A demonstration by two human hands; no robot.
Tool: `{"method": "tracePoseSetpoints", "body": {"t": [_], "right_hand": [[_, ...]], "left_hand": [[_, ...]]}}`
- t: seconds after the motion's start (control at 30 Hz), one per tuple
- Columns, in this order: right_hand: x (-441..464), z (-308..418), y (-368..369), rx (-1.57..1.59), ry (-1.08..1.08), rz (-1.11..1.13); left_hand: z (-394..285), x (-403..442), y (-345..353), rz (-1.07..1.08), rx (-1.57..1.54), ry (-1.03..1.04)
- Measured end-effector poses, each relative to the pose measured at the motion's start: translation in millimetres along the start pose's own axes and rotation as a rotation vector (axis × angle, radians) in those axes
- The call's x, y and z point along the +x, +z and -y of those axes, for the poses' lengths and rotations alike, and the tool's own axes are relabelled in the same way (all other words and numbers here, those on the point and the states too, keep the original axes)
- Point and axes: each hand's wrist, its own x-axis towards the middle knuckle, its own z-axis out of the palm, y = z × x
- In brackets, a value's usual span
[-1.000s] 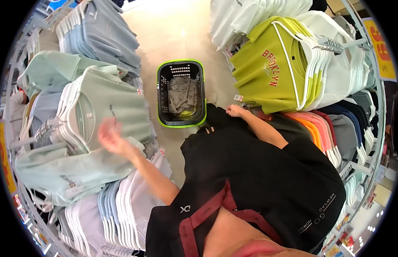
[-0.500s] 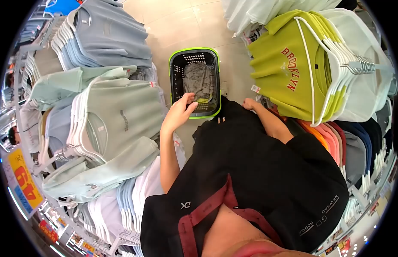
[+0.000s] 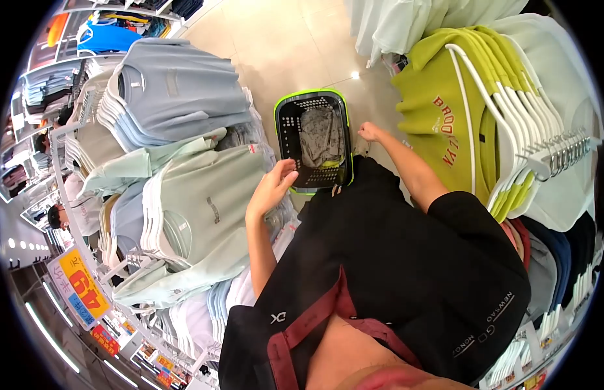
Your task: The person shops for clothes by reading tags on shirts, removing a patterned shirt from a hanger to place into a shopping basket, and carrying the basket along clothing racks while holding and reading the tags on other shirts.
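Observation:
My left hand (image 3: 273, 187) hovers by the near left corner of a black shopping basket (image 3: 288, 104) with a bright green rim. Its fingers are bent and the thumb stands apart, with nothing held. Inside the basket lies a crumpled grey patterned garment (image 3: 321, 136), with a bit of yellow-green at its near end. To the right of the basket, my right hand (image 3: 369, 132) is closed in a loose fist over the floor, and no object shows in it. A row of olive-green Brooklyn sweatshirts (image 3: 438, 110) hangs to the right of that hand.
Pale green sweatshirts (image 3: 217, 195) and blue-grey sweatshirts (image 3: 178, 81) hang on the left rack, close to my left arm. White garments (image 3: 406, 23) hang at the upper right. A tiled floor (image 3: 263, 39) runs ahead between the racks. A yellow price sign (image 3: 79, 286) stands at lower left.
My right hand has swung forward and slightly left, from beside my shirt to beside the basket. The view has shifted, with the racks and basket lying further right and lower in it.

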Motion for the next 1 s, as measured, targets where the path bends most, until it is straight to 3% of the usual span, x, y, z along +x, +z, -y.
{"method": "tracePoseSetpoints", "body": {"t": [0.1, 0.23, 0.33, 0.57, 0.8, 1.0], "right_hand": [[-10.6, -17.8, -30.0, 0.171, 0.155, 0.009], [-11.6, -71.4, -34.0, 0.136, 0.232, 0.069], [-45.6, -64.5, -46.8, 0.210, 0.322, 0.017], [-65.3, -125.1, 9.3, 0.275, 0.397, 0.083], [-98.0, -95.6, 27.5, 0.485, 0.447, 0.058], [-122.5, -86.5, 12.8, 0.525, 0.461, -0.035]], "left_hand": [[-2.4, 3.4, 1.0, -0.035, -0.025, -0.079], [-24.8, 4.3, -1.4, -0.033, 0.008, -0.092], [-36.9, 13.0, -6.1, 0.006, 0.040, -0.101], [-74.9, 35.6, -14.1, 0.027, 0.121, 0.017], [-85.0, 46.4, -10.6, 0.136, 0.183, -0.015], [-95.1, 55.6, -12.5, 0.170, 0.257, 0.099]]}}
